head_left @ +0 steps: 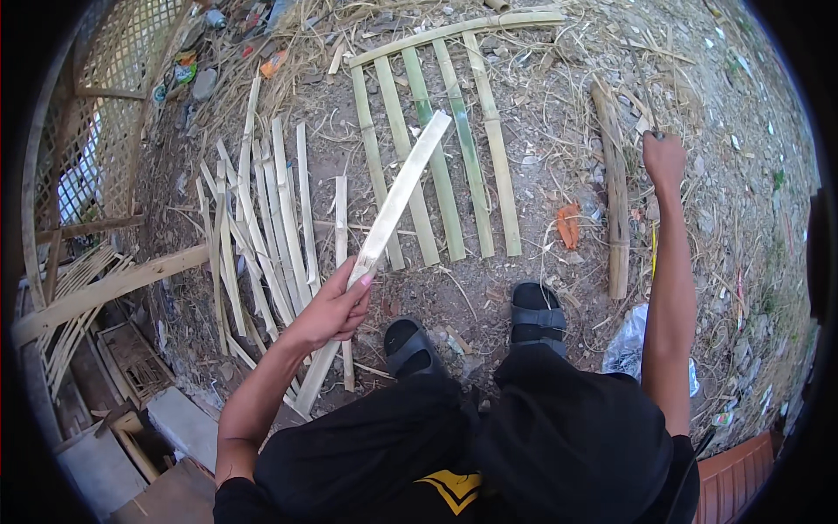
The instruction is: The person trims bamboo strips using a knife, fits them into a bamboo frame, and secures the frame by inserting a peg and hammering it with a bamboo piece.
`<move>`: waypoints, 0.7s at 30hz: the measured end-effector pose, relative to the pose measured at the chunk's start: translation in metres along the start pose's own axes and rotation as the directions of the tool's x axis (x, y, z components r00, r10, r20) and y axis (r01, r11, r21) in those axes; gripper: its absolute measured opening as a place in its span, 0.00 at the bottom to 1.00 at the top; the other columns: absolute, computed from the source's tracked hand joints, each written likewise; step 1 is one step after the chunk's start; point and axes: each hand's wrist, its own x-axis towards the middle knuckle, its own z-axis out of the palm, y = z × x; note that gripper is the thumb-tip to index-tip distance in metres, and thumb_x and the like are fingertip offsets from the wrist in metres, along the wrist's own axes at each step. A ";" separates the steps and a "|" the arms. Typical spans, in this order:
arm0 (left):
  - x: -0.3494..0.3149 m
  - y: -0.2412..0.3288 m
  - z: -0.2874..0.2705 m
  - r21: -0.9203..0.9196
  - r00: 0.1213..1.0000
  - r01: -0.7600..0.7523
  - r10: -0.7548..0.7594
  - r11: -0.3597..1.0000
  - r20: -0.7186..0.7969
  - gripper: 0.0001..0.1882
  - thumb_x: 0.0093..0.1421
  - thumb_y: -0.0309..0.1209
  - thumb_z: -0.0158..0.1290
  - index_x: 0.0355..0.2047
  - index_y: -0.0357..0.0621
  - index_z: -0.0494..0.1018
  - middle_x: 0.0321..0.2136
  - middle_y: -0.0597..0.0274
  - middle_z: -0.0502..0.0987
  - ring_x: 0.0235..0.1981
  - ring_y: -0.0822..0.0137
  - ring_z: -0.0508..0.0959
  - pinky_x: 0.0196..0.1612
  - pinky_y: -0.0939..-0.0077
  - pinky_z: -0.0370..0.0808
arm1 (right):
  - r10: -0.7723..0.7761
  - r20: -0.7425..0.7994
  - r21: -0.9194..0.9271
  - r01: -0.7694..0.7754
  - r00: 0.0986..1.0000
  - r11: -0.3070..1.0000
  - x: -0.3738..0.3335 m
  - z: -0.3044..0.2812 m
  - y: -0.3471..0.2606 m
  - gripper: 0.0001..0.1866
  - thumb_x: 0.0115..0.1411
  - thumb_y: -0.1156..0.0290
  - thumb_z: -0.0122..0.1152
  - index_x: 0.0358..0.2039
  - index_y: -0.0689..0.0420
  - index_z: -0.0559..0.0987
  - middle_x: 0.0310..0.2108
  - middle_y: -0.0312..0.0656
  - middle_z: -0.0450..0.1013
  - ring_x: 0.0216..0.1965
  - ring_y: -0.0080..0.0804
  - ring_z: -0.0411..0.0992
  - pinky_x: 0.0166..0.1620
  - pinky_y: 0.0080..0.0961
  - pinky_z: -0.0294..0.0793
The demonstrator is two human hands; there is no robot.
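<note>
The left hand (339, 307) grips a strip (406, 192) below its middle; its long axis runs forward-right from that hand, the far end above the slats (494, 166), the near end behind. The right hand (665, 160) clenches a thin tool (660, 134); left of it, ground (546, 175) separates log (615, 192) from slats.

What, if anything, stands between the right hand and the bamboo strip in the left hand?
Nothing visible blocks the right hand from the bamboo strip; the log and slats between lie on the ground.
</note>
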 end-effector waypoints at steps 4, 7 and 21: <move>0.043 0.012 0.010 0.256 0.989 -0.104 0.127 0.961 -0.074 0.16 0.73 0.44 0.40 0.50 0.46 0.62 0.16 0.75 0.57 0.10 0.81 0.53 0.12 0.83 0.51 | -0.231 0.273 0.170 0.190 0.934 0.967 -0.096 0.027 -0.064 0.16 0.54 0.63 0.56 0.24 0.66 0.80 0.18 0.60 0.73 0.25 0.57 0.76 0.35 0.44 0.75; 0.071 0.021 0.009 0.479 0.964 -0.172 0.247 0.861 -0.097 0.17 0.72 0.44 0.41 0.42 0.41 0.66 0.17 0.73 0.62 0.13 0.80 0.59 0.16 0.80 0.57 | -0.428 0.493 0.266 0.337 0.758 0.903 -0.169 0.048 -0.109 0.13 0.53 0.64 0.57 0.27 0.62 0.83 0.21 0.61 0.74 0.28 0.61 0.76 0.39 0.48 0.77; 0.088 0.042 0.037 0.799 0.866 -0.224 0.490 0.558 -0.099 0.19 0.70 0.38 0.45 0.36 0.29 0.70 0.22 0.37 0.74 0.26 0.39 0.75 0.33 0.53 0.69 | -0.574 0.474 0.276 0.506 0.668 0.817 -0.198 0.072 -0.126 0.11 0.47 0.68 0.58 0.24 0.62 0.82 0.21 0.60 0.75 0.28 0.59 0.77 0.38 0.48 0.79</move>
